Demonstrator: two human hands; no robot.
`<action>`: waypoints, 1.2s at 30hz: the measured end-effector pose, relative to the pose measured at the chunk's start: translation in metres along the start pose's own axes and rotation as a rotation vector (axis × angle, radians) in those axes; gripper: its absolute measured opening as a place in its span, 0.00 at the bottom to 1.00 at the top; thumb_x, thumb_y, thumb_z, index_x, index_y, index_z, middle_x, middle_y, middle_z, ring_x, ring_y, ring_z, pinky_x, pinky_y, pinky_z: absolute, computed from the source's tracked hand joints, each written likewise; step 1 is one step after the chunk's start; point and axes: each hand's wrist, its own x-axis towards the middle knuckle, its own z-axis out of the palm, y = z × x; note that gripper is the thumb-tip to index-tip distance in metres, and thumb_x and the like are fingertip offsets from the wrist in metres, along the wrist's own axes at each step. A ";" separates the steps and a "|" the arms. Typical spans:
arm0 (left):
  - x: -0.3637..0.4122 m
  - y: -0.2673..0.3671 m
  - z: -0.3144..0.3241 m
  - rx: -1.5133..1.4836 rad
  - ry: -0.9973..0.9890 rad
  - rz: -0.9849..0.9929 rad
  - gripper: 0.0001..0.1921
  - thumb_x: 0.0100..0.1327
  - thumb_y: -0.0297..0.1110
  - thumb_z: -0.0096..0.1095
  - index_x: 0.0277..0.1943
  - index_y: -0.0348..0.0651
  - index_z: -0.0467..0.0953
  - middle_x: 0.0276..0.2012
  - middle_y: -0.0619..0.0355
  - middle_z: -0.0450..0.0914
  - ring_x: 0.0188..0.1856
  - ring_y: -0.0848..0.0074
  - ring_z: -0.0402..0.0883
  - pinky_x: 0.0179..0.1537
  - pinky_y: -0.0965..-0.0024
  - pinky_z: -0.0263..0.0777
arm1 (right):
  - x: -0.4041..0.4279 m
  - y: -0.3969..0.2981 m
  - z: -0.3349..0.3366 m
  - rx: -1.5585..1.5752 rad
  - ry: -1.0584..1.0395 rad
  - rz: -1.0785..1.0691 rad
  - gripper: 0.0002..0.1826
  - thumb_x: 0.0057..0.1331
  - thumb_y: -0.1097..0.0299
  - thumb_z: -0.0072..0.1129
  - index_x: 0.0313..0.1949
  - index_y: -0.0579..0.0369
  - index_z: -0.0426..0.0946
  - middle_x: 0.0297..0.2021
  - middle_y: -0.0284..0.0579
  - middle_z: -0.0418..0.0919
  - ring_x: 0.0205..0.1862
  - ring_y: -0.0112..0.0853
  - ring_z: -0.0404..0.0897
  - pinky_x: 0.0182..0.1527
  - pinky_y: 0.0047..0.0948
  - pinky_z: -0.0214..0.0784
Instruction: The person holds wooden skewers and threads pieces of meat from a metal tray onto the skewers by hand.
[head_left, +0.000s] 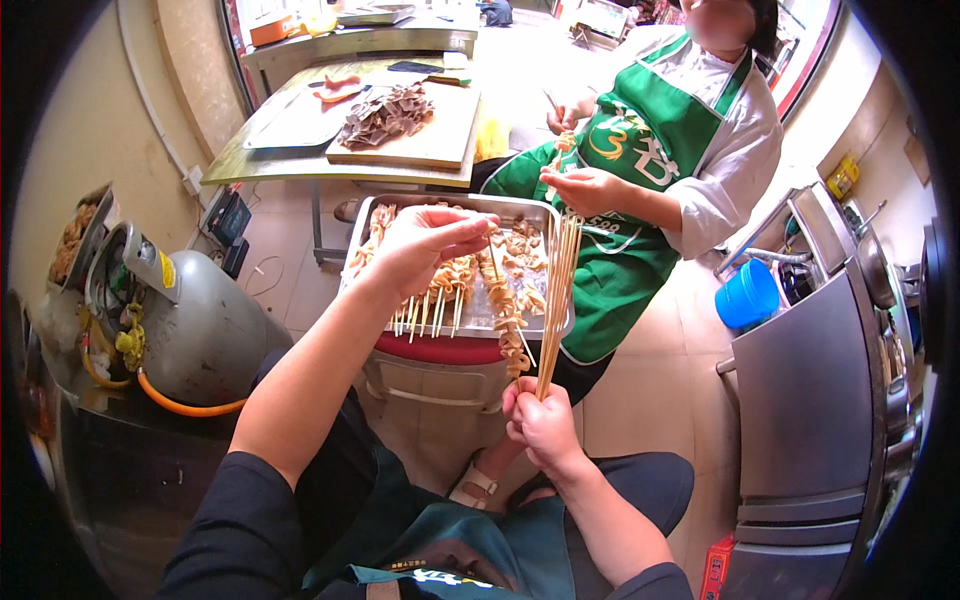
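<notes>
My right hand (541, 420) grips a bundle of bare bamboo skewers (556, 315) together with the lower end of one skewer threaded with folded, light-brown food pieces (510, 326). At that skewer's upper end, my left hand (442, 244) pinches a small piece between thumb and fingertips. Behind both hands, a metal tray (465, 201) holds loaded skewers (448, 285) on its left and middle and loose food pieces (525, 251) on its right. Part of the tray is hidden by my left hand and forearm.
A co-worker in a green apron (630, 142) holds a partly loaded skewer (560, 154) close beyond the tray. A red stool (442, 350) supports the tray. Behind stands a table with a cutting board (450, 142) of dark slices. A gas cylinder (202, 322) is left; a blue bucket (746, 294) is right.
</notes>
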 end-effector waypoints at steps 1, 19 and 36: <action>0.000 0.001 0.001 0.047 -0.009 -0.026 0.12 0.62 0.33 0.68 0.44 0.35 0.82 0.41 0.56 0.84 0.41 0.80 0.82 0.49 0.76 0.77 | 0.000 -0.001 0.000 -0.002 0.007 -0.005 0.11 0.63 0.79 0.39 0.25 0.59 0.70 0.16 0.28 0.60 0.15 0.15 0.53 0.17 0.18 0.45; 0.011 0.000 -0.026 0.293 -0.185 0.259 0.15 0.66 0.22 0.58 0.55 0.36 0.77 0.46 0.58 0.83 0.46 0.82 0.80 0.50 0.77 0.75 | -0.002 0.000 -0.001 -0.043 0.033 0.055 0.11 0.64 0.78 0.38 0.25 0.58 0.70 0.16 0.28 0.61 0.14 0.15 0.54 0.17 0.18 0.45; 0.006 -0.029 -0.005 0.197 -0.289 -0.210 0.20 0.72 0.31 0.46 0.63 0.32 0.61 0.41 0.41 0.81 0.35 0.69 0.83 0.39 0.67 0.83 | -0.005 -0.039 -0.006 -0.029 0.061 -0.020 0.11 0.62 0.80 0.39 0.24 0.60 0.70 0.15 0.29 0.60 0.13 0.16 0.52 0.15 0.18 0.45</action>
